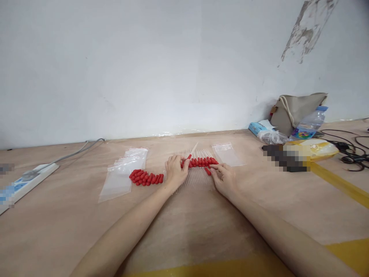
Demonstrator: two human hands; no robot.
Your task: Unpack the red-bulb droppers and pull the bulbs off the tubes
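A row of glossy red oblong pieces (198, 162) lies across a spread of thin, clear sticks (198, 180). At the row's left end is my left hand (175, 169), fingers bent and closed on a pale stick with a red end (193, 149) that slants up past the thumb. My right hand (225, 177) is at the row's right end, index finger against it. Its thumb and fingertips close on a single red piece (208, 171) just below the row. Left of my left hand lies a stacked cluster of red pieces (146, 178). My fingers partly cover both ends of the row.
Clear zip bags (117, 184) lie on the left, with another zip bag (227, 154) on the right. A power strip (31, 181) is far left. At back right are a tissue pack (257, 129), a grey bag (298, 111), a plastic bottle (309, 124) and black cables (353, 152).
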